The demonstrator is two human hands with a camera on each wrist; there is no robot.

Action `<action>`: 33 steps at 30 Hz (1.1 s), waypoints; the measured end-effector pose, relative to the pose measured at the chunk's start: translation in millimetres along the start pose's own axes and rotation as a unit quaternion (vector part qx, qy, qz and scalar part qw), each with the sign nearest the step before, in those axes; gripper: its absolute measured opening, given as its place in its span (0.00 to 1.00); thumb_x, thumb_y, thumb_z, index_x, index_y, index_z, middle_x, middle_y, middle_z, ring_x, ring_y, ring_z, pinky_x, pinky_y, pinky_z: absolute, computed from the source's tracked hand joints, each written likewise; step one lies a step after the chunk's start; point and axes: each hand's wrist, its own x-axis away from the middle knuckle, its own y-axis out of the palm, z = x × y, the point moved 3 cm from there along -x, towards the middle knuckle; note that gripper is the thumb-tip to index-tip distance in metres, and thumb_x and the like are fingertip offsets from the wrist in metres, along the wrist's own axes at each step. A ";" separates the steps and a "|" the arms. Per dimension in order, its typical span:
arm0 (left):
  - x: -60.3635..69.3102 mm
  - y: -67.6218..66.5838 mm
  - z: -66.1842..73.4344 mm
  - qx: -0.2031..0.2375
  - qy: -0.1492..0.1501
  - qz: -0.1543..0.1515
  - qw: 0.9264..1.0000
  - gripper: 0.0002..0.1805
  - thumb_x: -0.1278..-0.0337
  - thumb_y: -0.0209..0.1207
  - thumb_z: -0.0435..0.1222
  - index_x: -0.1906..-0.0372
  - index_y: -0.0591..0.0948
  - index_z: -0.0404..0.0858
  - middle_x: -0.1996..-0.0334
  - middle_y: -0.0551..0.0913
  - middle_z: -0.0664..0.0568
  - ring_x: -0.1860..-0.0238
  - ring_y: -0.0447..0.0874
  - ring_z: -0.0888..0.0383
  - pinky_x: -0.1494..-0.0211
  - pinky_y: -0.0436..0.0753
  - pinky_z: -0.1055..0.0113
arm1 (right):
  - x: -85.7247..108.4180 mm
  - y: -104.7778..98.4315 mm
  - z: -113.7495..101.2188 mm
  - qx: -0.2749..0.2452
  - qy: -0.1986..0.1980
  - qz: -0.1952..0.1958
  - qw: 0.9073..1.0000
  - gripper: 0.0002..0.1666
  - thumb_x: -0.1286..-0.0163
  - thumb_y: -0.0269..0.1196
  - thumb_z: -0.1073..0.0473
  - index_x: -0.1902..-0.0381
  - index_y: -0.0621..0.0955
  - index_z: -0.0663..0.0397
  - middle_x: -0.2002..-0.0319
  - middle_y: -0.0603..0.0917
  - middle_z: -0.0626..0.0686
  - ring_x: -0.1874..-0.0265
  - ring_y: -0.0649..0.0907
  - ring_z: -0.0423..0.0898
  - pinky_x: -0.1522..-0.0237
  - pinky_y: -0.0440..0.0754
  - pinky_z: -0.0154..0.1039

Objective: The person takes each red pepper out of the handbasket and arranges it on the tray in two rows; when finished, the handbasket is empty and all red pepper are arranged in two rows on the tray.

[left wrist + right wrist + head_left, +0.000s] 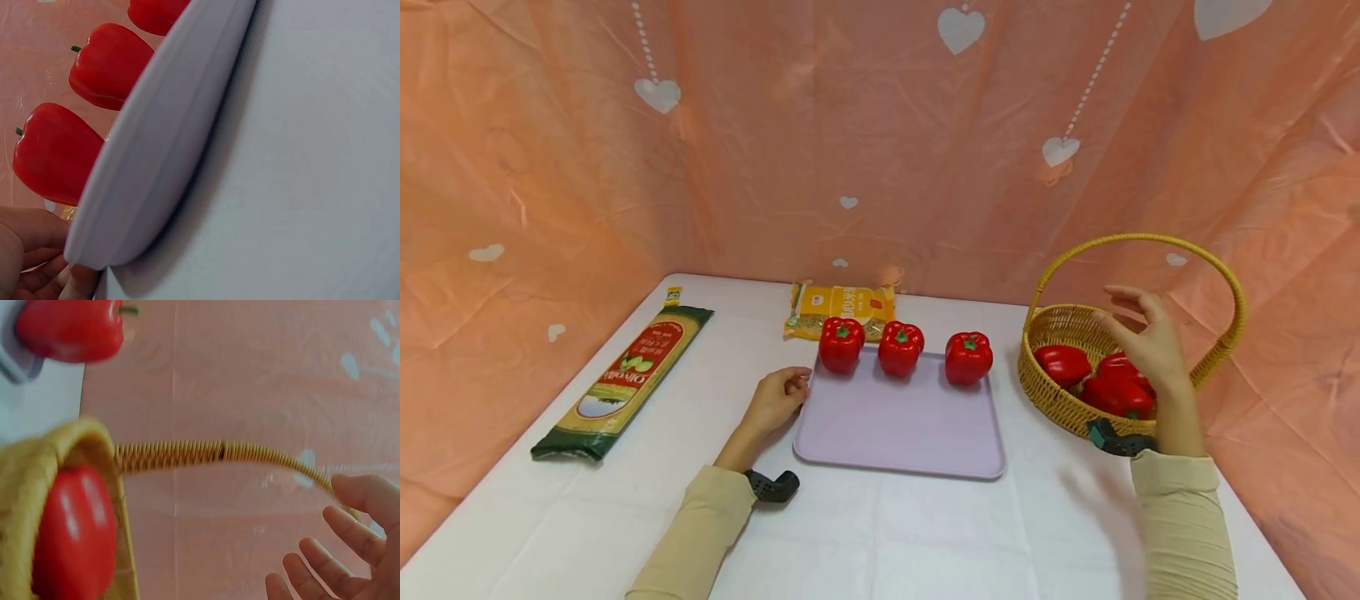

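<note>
My left hand (778,398) is at the left edge of a pale lilac tray (898,429); in the left wrist view the fingers (40,228) grip the tray's rim at a corner. Three red bell peppers (901,348) stand in a row along the tray's far side, stems up. Above a yellow wicker basket (1047,407) hovers my right hand (1157,346), fingers spread apart and holding nothing. Inside that basket lie several red bell peppers (1118,397), partly hidden by the right hand and wrist. In the right wrist view, one pepper (75,534) shows through the basket's opening.
A yellow pasta packet (838,310) lies behind the tray. To the left is a long green and gold packet (625,375) on the white-covered table (880,533). The basket's tall handle (1138,237) arches up near the right hand. Pink curtains (880,150) hang behind.
</note>
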 end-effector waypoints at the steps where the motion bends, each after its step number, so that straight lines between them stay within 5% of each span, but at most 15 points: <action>1: -0.3 -0.3 -0.1 0.001 0.000 0.000 1.000 0.17 0.47 0.55 0.23 0.50 0.77 0.25 0.69 0.78 0.43 0.72 0.72 0.57 0.73 0.73 0.73 | -0.9 -3.2 2.6 0.002 0.002 0.002 1.000 0.26 0.37 0.62 0.61 0.41 0.72 0.61 0.50 0.71 0.35 0.52 0.70 0.29 0.54 0.71 0.18; 7: 0.5 -0.5 0.7 0.006 -0.003 -0.001 1.000 0.17 0.47 0.55 0.24 0.50 0.77 0.25 0.69 0.78 0.43 0.73 0.72 0.58 0.74 0.73 0.73 | -4.0 -15.0 18.2 -0.031 0.005 0.014 0.999 0.24 0.38 0.62 0.64 0.42 0.74 0.57 0.53 0.73 0.33 0.54 0.72 0.30 0.57 0.71 0.17; 17: 2.0 1.0 1.9 -0.002 0.001 0.001 1.000 0.17 0.47 0.55 0.23 0.51 0.77 0.24 0.69 0.78 0.43 0.73 0.73 0.57 0.74 0.73 0.73 | -5.8 -26.0 45.8 -0.037 0.093 0.028 0.995 0.25 0.36 0.61 0.60 0.41 0.73 0.52 0.56 0.71 0.30 0.57 0.70 0.28 0.61 0.69 0.15; 24: 1.8 -0.5 3.7 -0.002 0.007 0.005 1.000 0.17 0.48 0.55 0.24 0.51 0.77 0.24 0.69 0.78 0.43 0.72 0.72 0.57 0.74 0.72 0.74 | -6.3 -34.0 60.1 -0.044 0.137 0.041 0.989 0.18 0.36 0.61 0.57 0.52 0.73 0.27 0.58 0.70 0.28 0.60 0.70 0.27 0.63 0.69 0.15; 29: 1.3 -1.1 4.2 -0.006 0.010 0.005 1.000 0.17 0.48 0.55 0.24 0.51 0.77 0.24 0.70 0.79 0.43 0.73 0.72 0.58 0.74 0.72 0.74 | -4.0 -37.5 69.1 -0.041 0.176 0.035 0.983 0.19 0.36 0.61 0.53 0.48 0.71 0.31 0.61 0.69 0.28 0.62 0.69 0.27 0.64 0.68 0.16; 33: 1.2 -1.1 3.6 -0.003 0.008 0.004 1.000 0.17 0.48 0.55 0.24 0.51 0.77 0.24 0.69 0.78 0.43 0.73 0.72 0.58 0.74 0.72 0.73 | -1.6 -37.5 78.5 -0.015 0.214 0.026 0.976 0.30 0.36 0.60 0.46 0.37 0.69 0.44 0.59 0.69 0.30 0.61 0.68 0.27 0.60 0.69 0.19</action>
